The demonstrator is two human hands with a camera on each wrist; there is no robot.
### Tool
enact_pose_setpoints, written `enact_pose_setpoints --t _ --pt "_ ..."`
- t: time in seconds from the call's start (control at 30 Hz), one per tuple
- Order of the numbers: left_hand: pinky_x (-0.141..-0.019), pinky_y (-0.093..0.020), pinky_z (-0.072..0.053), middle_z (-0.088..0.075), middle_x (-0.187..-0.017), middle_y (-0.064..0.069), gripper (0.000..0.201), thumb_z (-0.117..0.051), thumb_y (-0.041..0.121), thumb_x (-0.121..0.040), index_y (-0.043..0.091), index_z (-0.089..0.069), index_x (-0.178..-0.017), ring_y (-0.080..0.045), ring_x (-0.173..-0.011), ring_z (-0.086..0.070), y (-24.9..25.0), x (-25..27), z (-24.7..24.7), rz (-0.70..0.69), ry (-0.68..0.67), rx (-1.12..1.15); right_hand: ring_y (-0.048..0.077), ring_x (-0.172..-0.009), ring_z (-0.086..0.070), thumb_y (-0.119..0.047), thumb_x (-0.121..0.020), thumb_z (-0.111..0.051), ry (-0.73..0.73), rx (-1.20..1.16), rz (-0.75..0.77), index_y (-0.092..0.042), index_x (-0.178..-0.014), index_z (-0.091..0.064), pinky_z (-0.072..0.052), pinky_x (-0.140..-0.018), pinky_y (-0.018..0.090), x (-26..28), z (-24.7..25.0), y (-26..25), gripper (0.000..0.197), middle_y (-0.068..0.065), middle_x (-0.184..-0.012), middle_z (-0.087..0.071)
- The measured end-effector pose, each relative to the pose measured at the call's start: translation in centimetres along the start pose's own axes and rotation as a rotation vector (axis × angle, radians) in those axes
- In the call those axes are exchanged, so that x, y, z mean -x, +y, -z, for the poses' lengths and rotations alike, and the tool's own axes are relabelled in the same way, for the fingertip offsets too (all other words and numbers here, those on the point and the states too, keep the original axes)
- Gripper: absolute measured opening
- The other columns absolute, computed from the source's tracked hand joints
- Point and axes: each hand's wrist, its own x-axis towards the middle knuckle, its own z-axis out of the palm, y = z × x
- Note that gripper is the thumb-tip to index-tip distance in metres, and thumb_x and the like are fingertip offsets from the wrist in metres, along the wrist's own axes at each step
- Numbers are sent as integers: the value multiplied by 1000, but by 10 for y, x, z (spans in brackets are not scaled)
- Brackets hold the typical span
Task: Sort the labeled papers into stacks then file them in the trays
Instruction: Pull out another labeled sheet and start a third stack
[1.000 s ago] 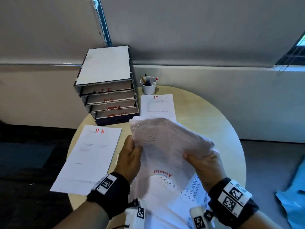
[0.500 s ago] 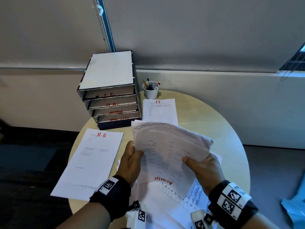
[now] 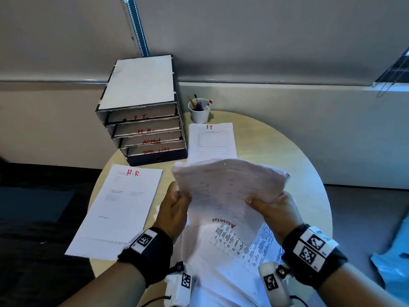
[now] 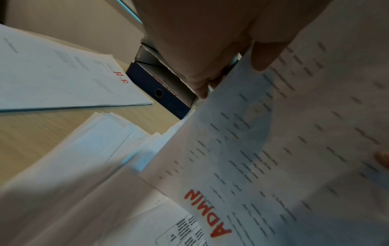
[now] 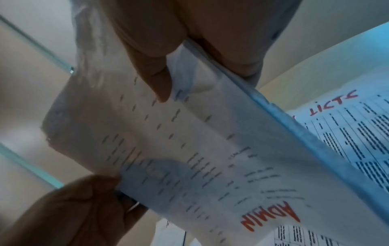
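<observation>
My left hand [image 3: 174, 209] and right hand [image 3: 273, 209] pinch opposite edges of ADMIN sheet [image 3: 223, 196], lifted above unsorted pile [image 3: 221, 269] on table [image 3: 276, 151]

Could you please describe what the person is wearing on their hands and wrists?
Both hands are bare. The left wrist band is black with one white square-code tag; the right wrist band is black with two such tags. Under each wrist hangs a white camera pod with its own tag and a thin black cable.
</observation>
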Motion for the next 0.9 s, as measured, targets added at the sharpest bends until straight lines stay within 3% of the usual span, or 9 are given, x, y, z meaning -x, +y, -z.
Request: enact_pose_setpoints --t 0.17,0.3,0.37,0.43,0.5,0.6,0.7,0.8,0.9 --pt "-80 -12 -48 -71 -106 11 38 -47 20 -82 24 -57 -119 -2 -102 -63 -7 -7 -2 23 -30 -58 16 -68 -68 4 -76 -75 26 40 2 -11 -76 -70 -53 -58 23 -5 -1 9 16 -2 -71 -74" --pt "-85 -34 -52 -69 -107 2 31 -46 24 -89 18 -56 -118 -14 -103 -64 -2 -23 1 -85 -66 -255 26 -76 -69 1 -75 -77 68 87 2 -11 -80 -69 -52 -61 26 -9 8 5 16 3 -79 -74" --pt "-82 -34 -51 -66 -101 -3 26 -42 21 -91 13 -55 -112 -19 -96 -62 14 -29 0 -216 -101 -379 21 -78 -70 -2 -73 -79 151 164 128 -12 -88 -71 -54 -65 22 -14 25 -7 20 -2 -80 -75" --pt "-70 -32 -47 -61 -87 -1 20 -38 15 -87 13 -53 -101 -16 -81 -57 37 -35 -3 -329 -128 -505 10 -81 -69 -7 -73 -80 199 280 305 -27 -99 -70 -53 -74 19 -17 46 -27 34 -10 -87 -74" --pt "-60 -33 -39 -53 -77 2 13 -38 12 -83 14 -49 -90 -17 -71 -50 63 -41 -10 -471 -158 -664 7 -84 -68 -12 -72 -82 136 412 444 -38 -105 -64 -52 -80 21 -17 62 -51 45 -11 -92 -72" --pt "-65 -38 -41 -55 -82 -2 14 -35 22 -82 18 -48 -87 -29 -77 -51 86 -49 -29 -606 -271 -994 -4 -83 -64 -33 -70 -80 -91 898 550 -41 -113 -61 -51 -75 16 -12 71 -74 47 -24 -92 -67" --pt "-63 -38 -36 -58 -83 -3 18 -33 24 -84 21 -50 -88 -32 -75 -55 89 -45 -52 -690 -355 -1287 -6 -72 -60 -50 -70 -63 -151 1055 598 -40 -110 -63 -50 -68 19 0 66 -75 41 -24 -87 -65" --pt "-59 -34 -31 -57 -74 0 12 -38 18 -80 23 -48 -85 -27 -67 -55 84 -36 -74 -748 -455 -1378 5 -66 -64 -46 -70 -57 -114 1191 649 -37 -101 -65 -52 -60 21 7 56 -59 33 -19 -81 -66" --pt "-55 -32 -35 -55 -68 2 17 -36 19 -77 24 -51 -80 -24 -61 -54 82 -32 -91 -824 -516 -1380 16 -56 -62 -38 -71 -57 -188 1323 618 -29 -76 -56 -48 -45 28 7 45 -38 11 -9 -66 -59"
